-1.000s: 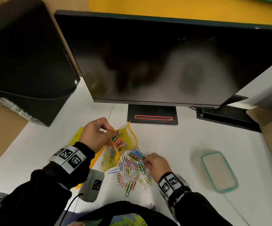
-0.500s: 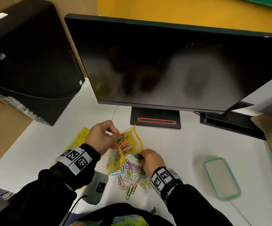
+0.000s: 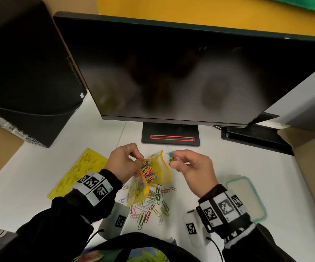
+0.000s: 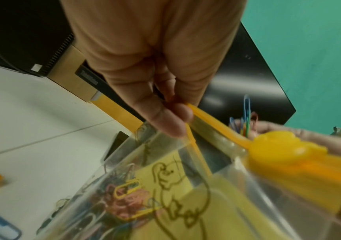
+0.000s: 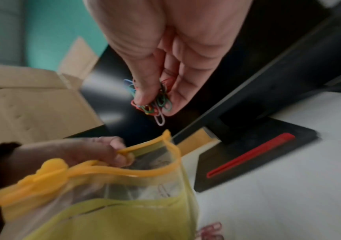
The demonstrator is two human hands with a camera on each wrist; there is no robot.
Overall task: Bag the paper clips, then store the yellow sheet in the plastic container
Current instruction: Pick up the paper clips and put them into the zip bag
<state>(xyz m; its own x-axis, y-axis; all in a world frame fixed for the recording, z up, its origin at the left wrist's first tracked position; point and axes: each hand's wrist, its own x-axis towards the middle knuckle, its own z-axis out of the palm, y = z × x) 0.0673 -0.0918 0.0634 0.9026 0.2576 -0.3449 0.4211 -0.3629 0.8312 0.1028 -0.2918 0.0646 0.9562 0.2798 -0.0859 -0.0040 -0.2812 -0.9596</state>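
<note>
Right hand lifted off table, clips pinched beside bag mouth

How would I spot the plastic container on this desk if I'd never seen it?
Start at the big dark monitor on the white desk. Look down to the desk's right side, beyond the right hand: the plastic container lies there flat. Unlike the yellow sheet and the colourful loose paper clips, it is a pale rounded rectangle with a teal-green rim.

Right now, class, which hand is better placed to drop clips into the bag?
The right hand: it pinches coloured paper clips beside the yellow-rimmed clear bag, which the left hand holds open.
</note>
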